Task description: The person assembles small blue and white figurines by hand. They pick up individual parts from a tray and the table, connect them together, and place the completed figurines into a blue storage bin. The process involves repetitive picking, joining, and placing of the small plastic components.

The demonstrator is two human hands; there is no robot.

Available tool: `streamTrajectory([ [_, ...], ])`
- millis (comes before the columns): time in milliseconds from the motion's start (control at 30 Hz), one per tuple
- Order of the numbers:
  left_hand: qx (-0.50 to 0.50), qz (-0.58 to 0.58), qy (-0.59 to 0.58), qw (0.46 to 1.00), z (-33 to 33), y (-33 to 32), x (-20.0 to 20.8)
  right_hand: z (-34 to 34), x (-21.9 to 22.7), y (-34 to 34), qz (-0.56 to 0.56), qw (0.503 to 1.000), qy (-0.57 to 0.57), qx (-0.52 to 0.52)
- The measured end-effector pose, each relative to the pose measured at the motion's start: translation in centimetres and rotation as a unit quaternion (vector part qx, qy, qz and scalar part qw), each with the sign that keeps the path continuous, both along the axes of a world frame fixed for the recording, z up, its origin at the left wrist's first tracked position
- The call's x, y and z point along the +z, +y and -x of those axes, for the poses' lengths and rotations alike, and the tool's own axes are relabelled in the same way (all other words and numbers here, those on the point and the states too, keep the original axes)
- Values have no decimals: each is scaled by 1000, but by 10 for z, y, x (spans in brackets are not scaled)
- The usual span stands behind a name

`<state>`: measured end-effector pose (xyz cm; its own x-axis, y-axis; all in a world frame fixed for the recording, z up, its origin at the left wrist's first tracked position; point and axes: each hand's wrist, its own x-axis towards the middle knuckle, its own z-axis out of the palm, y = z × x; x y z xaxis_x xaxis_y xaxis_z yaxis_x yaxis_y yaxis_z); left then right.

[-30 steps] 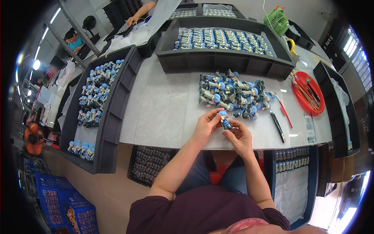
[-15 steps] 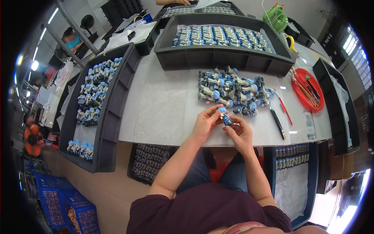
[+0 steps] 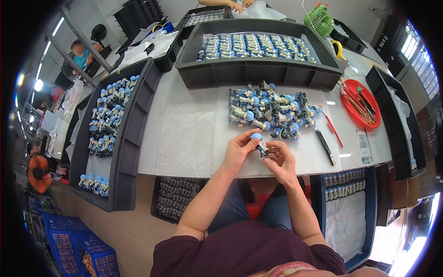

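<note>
A small figurine (image 3: 261, 146) with blue hair and a white and blue body is between my two hands, above the table's near edge. My left hand (image 3: 240, 150) pinches it by the head, thumb and fingers closed. My right hand (image 3: 280, 159) has its thumb and fingertips curled at the figurine's lower end by the dark feet. Just beyond, a loose heap of similar figurines (image 3: 272, 108) lies on the white table (image 3: 184, 129). Part of the held figurine is hidden by my fingers.
A dark tray (image 3: 258, 74) of lined-up figurines stands behind the heap; another tray (image 3: 131, 138) is at left. On the right lie a red paintbrush (image 3: 333, 130), a black-handled tool (image 3: 325, 147) and a red dish (image 3: 376, 117) of brushes. Co-workers sit beyond.
The figurine has turned in my hands, now showing more white, and my hands sit slightly lower in view. At the far table, another person's hands have moved right with a white sheet.
</note>
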<state>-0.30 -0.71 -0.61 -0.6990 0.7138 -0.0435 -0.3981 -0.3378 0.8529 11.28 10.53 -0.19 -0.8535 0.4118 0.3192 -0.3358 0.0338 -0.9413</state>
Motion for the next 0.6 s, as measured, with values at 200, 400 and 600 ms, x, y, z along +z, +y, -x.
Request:
streamTrajectory([
  [200,-2,-1,20,1000,0,-2,-1,0,-3,-1,66,996,-67,4],
  [400,-11,-18,-22,1000,2,-3,1,2,-5,-1,63,997,-52,-14],
  [600,0,0,-19,1000,2,1,1,3,-9,2,69,996,-52,-14],
])
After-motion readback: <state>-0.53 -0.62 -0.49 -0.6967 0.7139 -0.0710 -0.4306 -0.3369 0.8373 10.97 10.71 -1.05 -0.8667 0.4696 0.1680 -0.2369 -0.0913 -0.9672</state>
